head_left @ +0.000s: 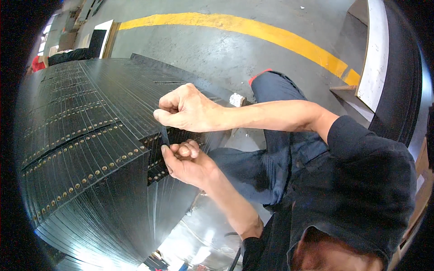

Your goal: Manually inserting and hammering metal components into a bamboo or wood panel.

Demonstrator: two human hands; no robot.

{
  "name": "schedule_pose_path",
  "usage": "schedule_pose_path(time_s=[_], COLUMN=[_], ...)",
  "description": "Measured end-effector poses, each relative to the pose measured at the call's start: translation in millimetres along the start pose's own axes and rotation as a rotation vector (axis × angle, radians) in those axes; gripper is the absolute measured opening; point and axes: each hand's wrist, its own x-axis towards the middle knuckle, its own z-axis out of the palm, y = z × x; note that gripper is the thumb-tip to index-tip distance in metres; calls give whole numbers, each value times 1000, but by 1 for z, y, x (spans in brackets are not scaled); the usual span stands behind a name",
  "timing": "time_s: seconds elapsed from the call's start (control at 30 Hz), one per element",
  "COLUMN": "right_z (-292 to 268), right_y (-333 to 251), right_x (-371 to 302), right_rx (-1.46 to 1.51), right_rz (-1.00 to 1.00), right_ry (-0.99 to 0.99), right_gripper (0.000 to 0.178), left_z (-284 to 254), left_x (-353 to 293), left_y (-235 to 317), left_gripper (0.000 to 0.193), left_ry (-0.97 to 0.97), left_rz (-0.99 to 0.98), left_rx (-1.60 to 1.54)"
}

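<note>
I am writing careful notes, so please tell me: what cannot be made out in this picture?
All in the head view:
- Dark strip: its upper end, hidden by the right hand.
- Right hand: what its fingers grip, hidden by the hand itself.
- Panel stack: its lowest part, cut off by the picture's edge.
- Person in red: partly behind the stack, too small for detail.

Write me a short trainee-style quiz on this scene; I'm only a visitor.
1. Multiple choice: what colour is the floor stripe? (a) green (b) yellow (c) red
2. True or false: the left hand appears higher in the picture than the right hand.
3. What small round details run in rows across the dark panels?

Key: 1. b; 2. false; 3. brass-coloured spots.
</note>
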Motion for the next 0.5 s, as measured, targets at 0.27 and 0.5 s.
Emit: schedule_pose_path(time_s=[0.27, 0.5], right_z=[14, -3], right_y=[5, 21], right_x=[4, 0], right_rx=[-50, 62], right_rz=[-145, 128], right_ry=[-3, -147], right_gripper=[40, 36], left_z=[-6, -3], left_x=[1, -18], left_y=[8, -8], left_gripper=[32, 26], left_ry=[-21, 80], left_rz=[78, 91], left_rx=[37, 134])
